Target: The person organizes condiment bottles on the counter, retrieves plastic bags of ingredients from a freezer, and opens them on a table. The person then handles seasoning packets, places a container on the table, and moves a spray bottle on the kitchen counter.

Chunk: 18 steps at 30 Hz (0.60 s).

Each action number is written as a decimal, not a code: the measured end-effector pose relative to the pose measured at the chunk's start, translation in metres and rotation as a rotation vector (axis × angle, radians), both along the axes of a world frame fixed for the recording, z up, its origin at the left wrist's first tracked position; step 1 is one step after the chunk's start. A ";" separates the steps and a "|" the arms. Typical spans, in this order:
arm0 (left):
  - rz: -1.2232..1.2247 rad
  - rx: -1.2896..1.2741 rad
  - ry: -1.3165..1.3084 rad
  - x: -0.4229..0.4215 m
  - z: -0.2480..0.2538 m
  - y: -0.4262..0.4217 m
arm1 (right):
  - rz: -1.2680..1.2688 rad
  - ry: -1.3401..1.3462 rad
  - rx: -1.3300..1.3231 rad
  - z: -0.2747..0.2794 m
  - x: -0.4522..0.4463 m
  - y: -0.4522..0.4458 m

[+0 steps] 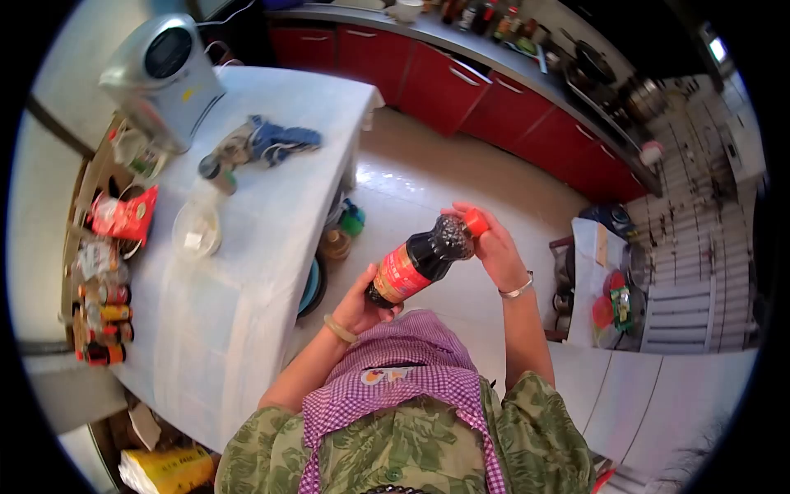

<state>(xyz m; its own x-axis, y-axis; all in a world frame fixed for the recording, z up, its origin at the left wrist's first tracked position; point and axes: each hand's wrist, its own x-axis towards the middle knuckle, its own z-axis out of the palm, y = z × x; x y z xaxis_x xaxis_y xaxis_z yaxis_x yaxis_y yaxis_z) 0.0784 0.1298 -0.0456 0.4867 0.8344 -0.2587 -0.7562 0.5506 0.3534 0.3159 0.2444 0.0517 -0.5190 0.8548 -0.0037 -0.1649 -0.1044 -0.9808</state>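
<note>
A dark sauce bottle (426, 257) with a red label and bubbles near its neck is held tilted in front of my apron, neck up to the right. My left hand (360, 305) is wrapped round its base. At the upper end, my right hand (497, 250) is closed about the red cap (475, 222); some of its fingers are hidden behind the neck. Whether the cap is loose cannot be seen. A bracelet circles each wrist.
A table with a pale cover (239, 305) stands left, bearing a white bowl (197, 230), a small jar (216, 174), a crumpled cloth (284, 142) and a silver appliance (164, 78). Red cabinets (444, 86) line the back. A low stand (588, 272) is at right.
</note>
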 end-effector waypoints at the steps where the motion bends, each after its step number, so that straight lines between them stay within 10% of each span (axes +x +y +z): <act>1: -0.018 -0.057 -0.010 0.008 -0.006 0.005 | 0.012 -0.023 0.012 -0.003 0.011 0.000; 18: -0.726 -0.097 0.256 0.275 -0.030 0.202 | -0.354 -0.377 -0.110 -0.021 0.323 0.029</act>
<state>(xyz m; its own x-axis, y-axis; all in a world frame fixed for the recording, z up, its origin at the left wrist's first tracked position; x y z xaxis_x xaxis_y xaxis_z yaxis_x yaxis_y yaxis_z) 0.3533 0.3315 -0.0753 0.8181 0.2972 -0.4923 -0.0958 0.9146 0.3929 0.6393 0.2735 0.0306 -0.1435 0.9616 -0.2340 0.1535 -0.2119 -0.9652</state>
